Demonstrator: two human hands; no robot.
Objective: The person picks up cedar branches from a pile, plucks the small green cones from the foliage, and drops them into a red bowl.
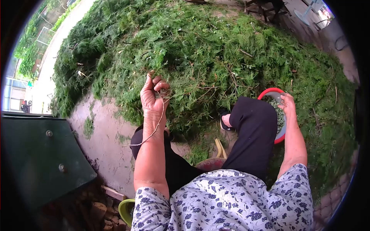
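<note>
My left hand is closed on a cypress branch, pinched between thumb and fingers. Its thin bare stem trails down across my wrist and forearm, and its green tip overlaps the foliage behind. On the other side, my right hand is at the rim of a red-edged bowl, its fingers apart over the inside. Small pale green cones lie in that bowl, which is partly hidden behind my knee.
A wide heap of cut green branches spreads ahead and to the right. A dark green metal panel stands at the left. Below it are a yellow-green bucket and broken brown pieces. Two pale yellow handles rise between my legs.
</note>
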